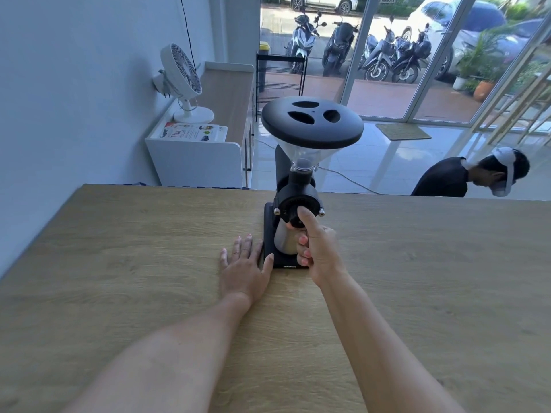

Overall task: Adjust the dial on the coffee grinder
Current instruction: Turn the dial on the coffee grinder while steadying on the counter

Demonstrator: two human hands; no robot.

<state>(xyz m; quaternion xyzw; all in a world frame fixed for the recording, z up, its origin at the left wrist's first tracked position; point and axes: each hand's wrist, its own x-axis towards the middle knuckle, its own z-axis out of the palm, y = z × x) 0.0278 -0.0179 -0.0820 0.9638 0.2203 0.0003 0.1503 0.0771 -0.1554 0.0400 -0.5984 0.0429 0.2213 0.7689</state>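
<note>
Pale oak-look wooden bench (119,263) fills the lower frame. At left, the left hand (244,263) lies flat, palm down, fingers spread and holding nothing, thumb side just beside or touching the grinder's base edge; can't tell which. Centre: tall matte-black coffee grinder (298,180) with clear funnel hopper and round black lid stands upright near the far edge of the bench, steel cup under its spout. The round black knurled dial (293,208) sits on the grinder's front face, facing the camera. The right hand (316,248) is up at the dial, thumb laid across its face, forefinger apparently under it, other fingers curled in; pinched on the dial, though the underside contact is hidden.

Step in hand looks like turning the dial. To do it well: keep the pinch on the knurled rim, not the flat face, rotate in small clicks, watch the markings (too small to read here). Press the left hand against the base so the grinder doesn't twist or slide on the smooth bench.
</note>
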